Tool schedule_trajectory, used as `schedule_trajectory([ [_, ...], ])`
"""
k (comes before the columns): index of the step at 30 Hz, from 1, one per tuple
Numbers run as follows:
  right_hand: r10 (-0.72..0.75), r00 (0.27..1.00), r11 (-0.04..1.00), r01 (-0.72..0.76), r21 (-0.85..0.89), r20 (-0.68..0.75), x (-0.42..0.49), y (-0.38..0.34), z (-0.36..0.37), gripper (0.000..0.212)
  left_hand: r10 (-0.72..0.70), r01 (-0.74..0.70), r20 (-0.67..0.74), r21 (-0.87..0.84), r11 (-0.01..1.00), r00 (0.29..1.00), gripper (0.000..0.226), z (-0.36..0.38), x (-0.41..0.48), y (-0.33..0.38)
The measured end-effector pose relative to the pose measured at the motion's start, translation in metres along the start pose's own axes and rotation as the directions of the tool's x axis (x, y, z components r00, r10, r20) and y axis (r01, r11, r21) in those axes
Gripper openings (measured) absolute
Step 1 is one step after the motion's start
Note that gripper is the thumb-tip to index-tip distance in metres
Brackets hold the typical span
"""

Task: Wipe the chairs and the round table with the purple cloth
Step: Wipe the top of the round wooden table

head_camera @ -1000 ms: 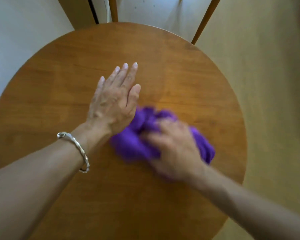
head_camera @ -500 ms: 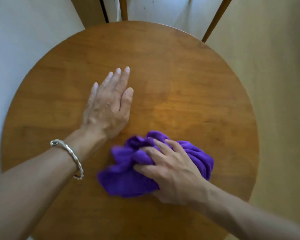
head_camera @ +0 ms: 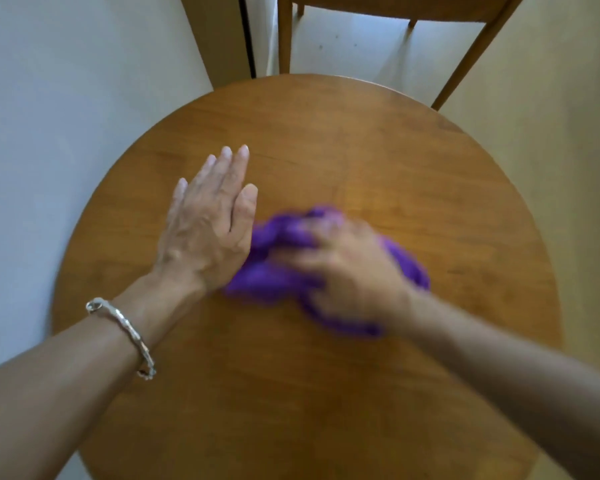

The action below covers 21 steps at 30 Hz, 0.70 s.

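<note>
Far left: I see a pale grey surface [head_camera: 66, 116] running down that side, beside the table edge.
Bracelet: a silver bracelet [head_camera: 125, 327] sits on the left wrist, above the near-left part of the table.
Left hand: my view has the left hand [head_camera: 207, 233] lying flat, palm down on the wood, fingers straight and close together, thumb alongside. It grips nothing. Its thumb-side edge touches the cloth.
Table: the round wooden table [head_camera: 361, 140] fills most of my picture, its top brown and glossy.
Cloth: the purple cloth [head_camera: 274, 271] lies bunched on the table top, near the middle, between the two hands and partly under the right one. It is smeared by blur.
Right hand: the right hand [head_camera: 347, 271] lies on top of the cloth, back upward. It is too blurred for me to tell whether the fingers curl into the fabric or just press on it.
Chair: a wooden chair [head_camera: 395, 3] stands past the far edge of the table, two legs showing.
Far right: beige floor [head_camera: 551, 133] beside the table.
</note>
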State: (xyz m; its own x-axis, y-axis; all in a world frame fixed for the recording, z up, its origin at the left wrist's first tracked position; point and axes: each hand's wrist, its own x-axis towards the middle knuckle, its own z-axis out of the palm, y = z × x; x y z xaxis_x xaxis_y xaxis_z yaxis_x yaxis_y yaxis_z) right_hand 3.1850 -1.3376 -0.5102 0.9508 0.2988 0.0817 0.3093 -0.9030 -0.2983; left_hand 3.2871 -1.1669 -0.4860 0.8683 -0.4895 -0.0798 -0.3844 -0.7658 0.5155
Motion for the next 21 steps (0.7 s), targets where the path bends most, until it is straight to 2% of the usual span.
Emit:
schedule_trajectory([
  [1,0.176,0.983,0.983,-0.179,-0.045,-0.058,0.026,0.027,-0.01,0.044,-0.001,0.001,-0.017,0.002,1.0,1.0,0.058,-0.004,0.001,-0.005],
  [2,0.376,0.914,0.92,-0.388,-0.053,-0.154,0.05,0.053,-0.015,0.043,-0.005,0.006,-0.031,0.007,1.0,0.999,0.057,-0.008,0.002,-0.009],
  [3,0.586,0.792,0.805,-0.593,0.011,-0.17,0.068,0.063,-0.021,0.043,-0.015,0.016,-0.042,0.015,1.0,0.999,0.057,-0.011,0.002,-0.014],
  [4,0.707,0.689,0.702,-0.711,0.038,-0.159,0.077,0.057,-0.019,0.043,-0.026,0.028,-0.049,0.025,0.999,0.998,0.057,-0.014,0.002,-0.019],
  [5,0.712,0.684,0.696,-0.718,0.027,-0.158,0.074,0.037,-0.014,0.042,-0.03,0.032,-0.049,0.035,0.999,0.998,0.057,-0.015,0.001,-0.023],
  [6,0.602,0.783,0.796,-0.604,0.043,-0.154,0.062,0.005,-0.002,0.042,-0.022,0.024,-0.045,0.045,0.999,0.999,0.059,-0.016,0.0,-0.026],
  [7,0.398,0.912,0.917,-0.391,0.079,-0.1,0.041,-0.031,0.012,0.043,-0.006,0.008,-0.039,0.058,0.998,0.999,0.061,-0.018,-0.002,-0.028],
  [8,0.159,0.987,0.979,-0.153,0.133,-0.033,0.015,-0.063,0.024,0.045,0.016,-0.014,-0.031,0.073,0.997,0.999,0.063,-0.021,-0.004,-0.03],
  [9,-0.011,0.998,0.988,0.0,0.154,0.069,-0.004,-0.083,0.025,0.049,0.043,-0.041,-0.016,0.087,0.995,0.999,0.065,-0.024,-0.005,-0.032],
  [10,-0.105,0.986,0.985,0.085,0.153,0.128,-0.011,-0.079,0.025,0.052,0.067,-0.068,0.005,0.101,0.993,0.998,0.066,-0.027,-0.006,-0.034],
  [11,-0.122,0.986,0.986,0.107,0.13,0.116,-0.003,-0.06,0.02,0.051,0.084,-0.086,0.026,0.116,0.989,0.996,0.066,-0.031,-0.008,-0.036],
  [12,-0.055,0.998,0.997,0.053,0.056,0.029,0.017,-0.035,0.015,0.049,0.092,-0.097,0.037,0.131,0.987,0.995,0.066,-0.034,-0.01,-0.039],
  [13,0.096,0.994,0.995,-0.096,0.001,-0.054,0.043,-0.008,0.006,0.046,0.092,-0.097,0.039,0.142,0.985,0.995,0.066,-0.037,-0.01,-0.042],
  [14,0.289,0.946,0.954,-0.297,-0.04,-0.151,0.072,0.02,-0.003,0.043,0.083,-0.087,0.032,0.145,0.986,0.996,0.065,-0.04,-0.011,-0.046],
  [15,0.48,0.856,0.873,-0.488,0.004,-0.194,0.095,0.041,-0.009,0.042,0.069,-0.072,0.024,0.141,0.987,0.997,0.064,-0.042,-0.012,-0.049],
  [16,0.643,0.744,0.762,-0.645,0.057,-0.181,0.109,0.046,-0.01,0.042,0.055,-0.056,0.014,0.131,0.99,0.998,0.063,-0.042,-0.013,-0.053],
  [17,0.703,0.697,0.709,-0.702,0.063,-0.145,0.111,0.033,-0.007,0.041,0.039,-0.039,0.006,0.122,0.992,0.999,0.063,-0.041,-0.015,-0.055],
  [18,0.647,0.753,0.761,-0.648,0.038,-0.122,0.103,0.006,0.0,0.04,0.022,-0.022,0.001,0.112,0.993,1.0,0.063,-0.04,-0.018,-0.057],
  [19,0.475,0.875,0.88,-0.472,0.053,-0.089,0.087,-0.03,0.011,0.04,0.012,-0.012,-0.002,0.102,0.995,1.0,0.064,-0.04,-0.021,-0.058],
  [20,0.218,0.975,0.971,-0.213,0.108,-0.035,0.064,-0.066,0.025,0.042,0.018,-0.019,0.002,0.097,0.995,1.0,0.064,-0.041,-0.024,-0.059],
  [21,-0.019,0.999,0.987,0.011,0.158,0.046,0.04,-0.095,0.032,0.043,0.048,-0.049,0.016,0.103,0.993,0.999,0.065,-0.042,-0.027,-0.059],
])
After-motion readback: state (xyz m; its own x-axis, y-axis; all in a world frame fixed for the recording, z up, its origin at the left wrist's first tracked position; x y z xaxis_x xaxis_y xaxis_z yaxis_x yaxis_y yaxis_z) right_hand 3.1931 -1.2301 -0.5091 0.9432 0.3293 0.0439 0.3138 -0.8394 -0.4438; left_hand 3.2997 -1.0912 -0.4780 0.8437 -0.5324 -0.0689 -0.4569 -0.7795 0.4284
